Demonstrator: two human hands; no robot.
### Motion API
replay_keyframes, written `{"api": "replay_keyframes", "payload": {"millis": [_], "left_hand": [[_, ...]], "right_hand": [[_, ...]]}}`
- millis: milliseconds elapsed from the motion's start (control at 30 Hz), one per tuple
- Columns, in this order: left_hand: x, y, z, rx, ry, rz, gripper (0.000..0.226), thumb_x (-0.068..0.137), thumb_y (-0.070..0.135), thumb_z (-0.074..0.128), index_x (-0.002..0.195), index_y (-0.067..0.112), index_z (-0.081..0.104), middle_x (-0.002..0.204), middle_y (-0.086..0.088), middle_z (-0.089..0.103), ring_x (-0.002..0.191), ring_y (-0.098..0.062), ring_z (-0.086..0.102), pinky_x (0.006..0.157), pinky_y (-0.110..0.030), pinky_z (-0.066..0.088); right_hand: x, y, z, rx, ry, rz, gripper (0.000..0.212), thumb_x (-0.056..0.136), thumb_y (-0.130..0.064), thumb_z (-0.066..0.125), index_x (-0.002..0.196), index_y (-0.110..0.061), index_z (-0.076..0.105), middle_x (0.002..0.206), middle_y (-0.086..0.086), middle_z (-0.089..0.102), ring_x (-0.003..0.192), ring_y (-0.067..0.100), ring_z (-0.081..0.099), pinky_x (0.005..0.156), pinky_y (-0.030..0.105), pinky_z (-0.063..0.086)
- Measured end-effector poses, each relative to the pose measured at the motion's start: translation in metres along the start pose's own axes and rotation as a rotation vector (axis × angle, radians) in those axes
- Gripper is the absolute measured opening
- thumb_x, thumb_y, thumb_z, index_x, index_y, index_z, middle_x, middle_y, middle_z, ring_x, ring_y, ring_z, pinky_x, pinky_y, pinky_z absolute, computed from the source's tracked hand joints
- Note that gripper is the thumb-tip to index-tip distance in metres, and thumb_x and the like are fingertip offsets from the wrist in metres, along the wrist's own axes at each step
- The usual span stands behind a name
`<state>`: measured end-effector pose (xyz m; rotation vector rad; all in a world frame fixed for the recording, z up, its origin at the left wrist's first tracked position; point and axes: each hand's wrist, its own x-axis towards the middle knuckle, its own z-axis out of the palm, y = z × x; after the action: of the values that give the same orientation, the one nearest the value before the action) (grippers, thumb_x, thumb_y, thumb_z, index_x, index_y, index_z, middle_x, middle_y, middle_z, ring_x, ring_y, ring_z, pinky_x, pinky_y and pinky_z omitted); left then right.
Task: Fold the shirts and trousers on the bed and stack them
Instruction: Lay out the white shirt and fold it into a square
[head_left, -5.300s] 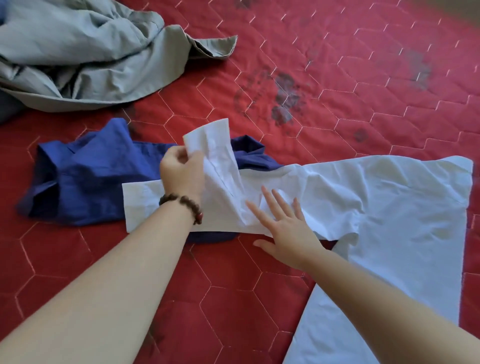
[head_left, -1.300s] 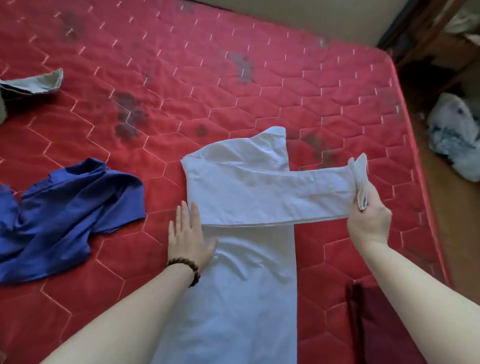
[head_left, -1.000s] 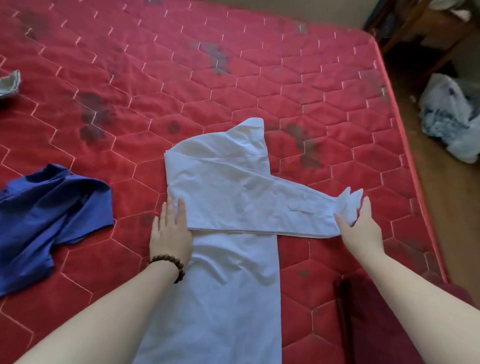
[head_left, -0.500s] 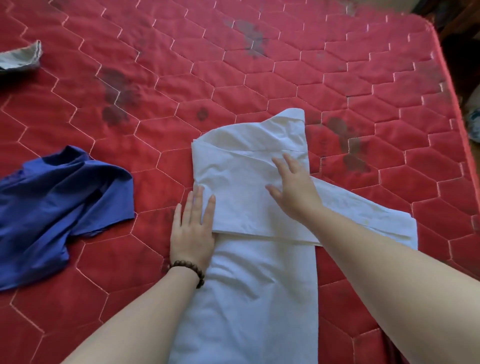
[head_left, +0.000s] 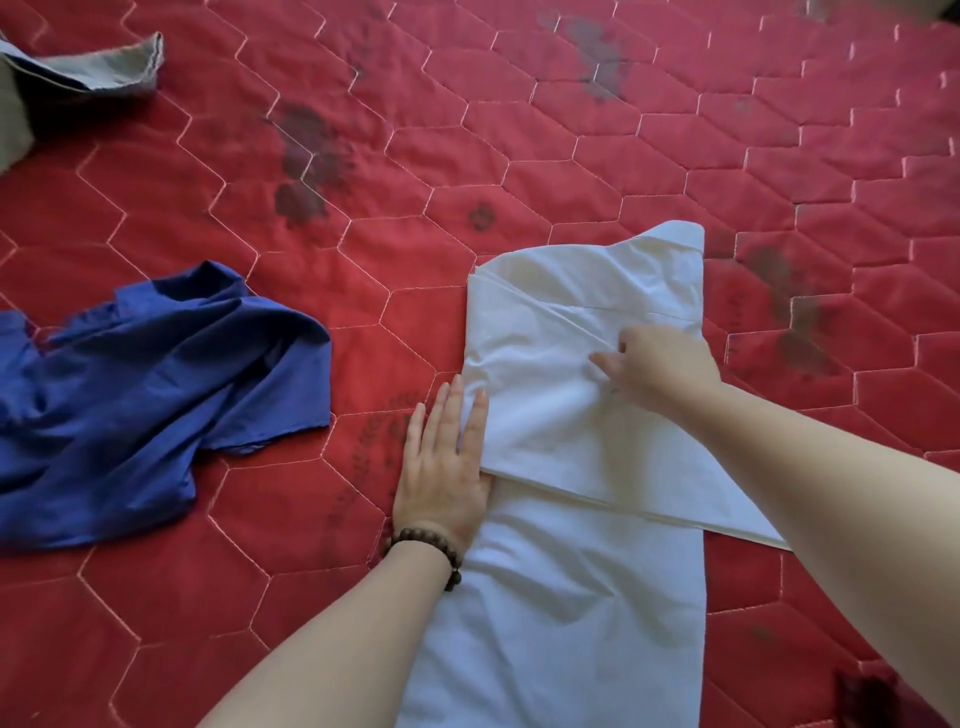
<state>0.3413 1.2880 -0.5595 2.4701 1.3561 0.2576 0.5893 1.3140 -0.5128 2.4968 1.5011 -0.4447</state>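
Head view: a white shirt (head_left: 582, 431) lies partly folded on a red quilted bed (head_left: 519, 156), its lower end cut off by the bottom edge of the frame. One sleeve is folded across the body and runs out to the right, where its far end is hidden under the right forearm. The left hand (head_left: 447, 467) lies flat, fingers straight and together, pressing on the shirt's left edge at the fold, palm partly on the bed; a beaded bracelet (head_left: 431, 551) circles that wrist. The right hand (head_left: 660, 369) rests on the upper part of the shirt, fingers curled into the cloth near a crease; whether they pinch it is hard to make out, since the fingertips are blurred. Hands are near each other, not touching. A crumpled blue shirt (head_left: 156, 395) lies well apart to the left, cut off by the frame edge. A grey garment (head_left: 88, 67) shows only a corner at top left. Dark stains (head_left: 306, 161) mark the bed. A dark red object (head_left: 878, 701) at bottom right is too cropped to identify. No writing or label can be read.
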Motion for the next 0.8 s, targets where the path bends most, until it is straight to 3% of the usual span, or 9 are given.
{"api": "replay_keyframes", "payload": {"millis": [67,167,233,300,367,500,633,733,800], "left_hand": [[0.0,0.0,0.0,-0.01,0.009,-0.002,0.067,0.073,0.011,0.036,0.138,0.006,0.048,0.147,-0.021,0.04,0.136,-0.035,0.039,0.111,-0.054,0.024],[0.001,-0.002,0.002,-0.038,0.04,0.002,0.063,0.075,0.014,0.036,0.135,0.011,0.053,0.146,-0.021,0.041,0.136,-0.035,0.04,0.116,-0.048,0.024],[0.001,-0.002,0.004,-0.061,0.056,0.006,0.063,0.075,0.014,0.037,0.136,0.014,0.053,0.147,-0.02,0.04,0.136,-0.035,0.039,0.114,-0.046,0.02],[0.001,-0.003,0.005,-0.064,0.056,0.014,0.064,0.074,0.016,0.038,0.136,0.017,0.054,0.148,-0.018,0.039,0.137,-0.034,0.038,0.113,-0.047,0.02],[0.001,-0.004,0.006,-0.062,0.056,0.022,0.065,0.073,0.017,0.037,0.136,0.019,0.054,0.149,-0.016,0.039,0.138,-0.033,0.037,0.114,-0.05,0.024],[0.001,-0.004,0.008,-0.063,0.045,0.028,0.062,0.075,0.019,0.037,0.135,0.02,0.056,0.149,-0.017,0.039,0.139,-0.033,0.036,0.112,-0.054,0.029],[-0.001,-0.005,0.011,-0.031,0.0,0.015,0.061,0.08,0.04,0.043,0.139,0.024,0.051,0.153,-0.014,0.032,0.143,-0.03,0.027,0.117,-0.049,0.016],[-0.001,-0.005,0.007,0.04,-0.082,0.027,0.067,0.083,0.054,0.041,0.144,0.028,0.042,0.156,-0.012,0.026,0.146,-0.028,0.019,0.119,-0.048,0.011],[-0.001,-0.004,0.002,0.122,-0.173,0.038,0.076,0.083,0.064,0.034,0.15,0.031,0.027,0.161,-0.009,0.01,0.149,-0.025,0.004,0.12,-0.046,0.0]], "right_hand": [[0.009,-0.02,0.0,0.147,0.021,-0.074,0.036,0.089,-0.048,0.056,0.102,-0.015,0.054,0.106,0.008,0.063,0.093,0.028,0.054,0.07,0.034,0.033],[0.026,-0.051,0.001,0.364,-0.006,-0.187,0.052,0.084,-0.048,0.066,0.122,-0.016,0.048,0.119,0.005,0.055,0.109,0.025,0.051,0.077,0.032,0.034],[0.036,-0.065,0.001,0.439,-0.055,-0.215,0.047,0.082,-0.045,0.07,0.115,-0.017,0.049,0.105,0.0,0.053,0.096,0.021,0.05,0.073,0.031,0.035],[0.043,-0.072,0.001,0.447,-0.074,-0.208,0.026,0.086,-0.035,0.068,0.088,-0.016,0.05,0.082,-0.003,0.049,0.082,0.022,0.047,0.06,0.033,0.032],[0.043,-0.072,0.003,0.45,-0.012,-0.167,0.03,0.089,-0.03,0.063,0.07,-0.015,0.045,0.071,-0.001,0.047,0.078,0.026,0.048,0.056,0.034,0.031],[0.021,-0.045,0.011,0.389,0.188,-0.066,0.036,0.087,-0.05,0.06,0.093,-0.015,0.053,0.086,0.0,0.055,0.083,0.023,0.049,0.069,0.037,0.038],[-0.006,0.017,0.019,0.434,0.243,0.01,0.05,0.081,-0.053,0.066,0.107,-0.012,0.054,0.103,0.008,0.06,0.1,0.03,0.054,0.085,0.044,0.04],[-0.025,0.063,0.027,0.462,0.264,0.106,0.049,0.08,-0.057,0.065,0.106,-0.018,0.052,0.105,0.002,0.054,0.105,0.028,0.051,0.086,0.043,0.035],[-0.035,0.088,0.032,0.401,0.189,0.169,0.049,0.079,-0.067,0.058,0.099,-0.023,0.051,0.097,-0.002,0.051,0.103,0.028,0.048,0.082,0.041,0.03]]}}
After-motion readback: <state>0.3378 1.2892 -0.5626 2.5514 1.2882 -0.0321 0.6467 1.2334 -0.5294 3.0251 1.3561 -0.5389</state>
